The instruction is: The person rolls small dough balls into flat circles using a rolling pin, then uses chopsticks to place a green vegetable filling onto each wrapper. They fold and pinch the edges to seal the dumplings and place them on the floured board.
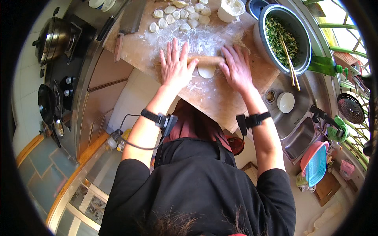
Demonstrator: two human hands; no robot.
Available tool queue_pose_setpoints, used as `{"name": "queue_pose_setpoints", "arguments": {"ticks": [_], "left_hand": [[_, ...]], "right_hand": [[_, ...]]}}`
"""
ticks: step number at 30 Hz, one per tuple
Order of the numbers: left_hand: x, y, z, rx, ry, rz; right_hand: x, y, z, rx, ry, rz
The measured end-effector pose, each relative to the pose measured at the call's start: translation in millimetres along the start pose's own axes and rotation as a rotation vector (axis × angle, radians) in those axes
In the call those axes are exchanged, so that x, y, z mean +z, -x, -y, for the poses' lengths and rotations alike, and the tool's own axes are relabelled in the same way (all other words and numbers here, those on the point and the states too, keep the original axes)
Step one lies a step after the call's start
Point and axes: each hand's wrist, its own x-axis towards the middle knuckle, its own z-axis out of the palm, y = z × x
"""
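Observation:
A wooden rolling pin (206,60) lies crosswise on a floured wooden board (218,103). My left hand (176,66) rests flat over its left end, fingers spread and pointing away from me. Over the right end lies my right hand (237,69), its fingers slightly bent. Under the pin, a flattened round of dough (206,72) shows on the near side; its far part is hidden. Several small floured dough discs (169,19) are spread at the board's far side. Loose white flour (203,38) covers the board between them and the pin.
A cleaver (133,17) lies at the board's left edge. A white tub of flour (231,10) stands far right, near a big pot (260,54) of chopped green filling (274,37) with chopsticks (291,67) in it. Right is a steel sink (273,113); left, a stove with a lidded pot (56,39).

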Motion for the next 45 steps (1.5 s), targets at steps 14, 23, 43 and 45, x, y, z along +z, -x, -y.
{"name": "queue_pose_setpoints", "arguments": {"ticks": [14,23,43,45], "left_hand": [[1,51,1,0.101,0.063,0.087],[16,45,12,0.174,-0.039,0.006],[-8,-5,-1,-0.143,0.203,0.114],[-8,-25,-14,-0.18,0.195,0.164]], "right_hand": [[-16,46,22,0.0,-0.028,0.03],[3,-33,36,0.47,-0.46,0.294],[-111,57,18,0.594,-1.525,-0.279],[-115,64,21,0.667,-1.637,-0.218]]}}
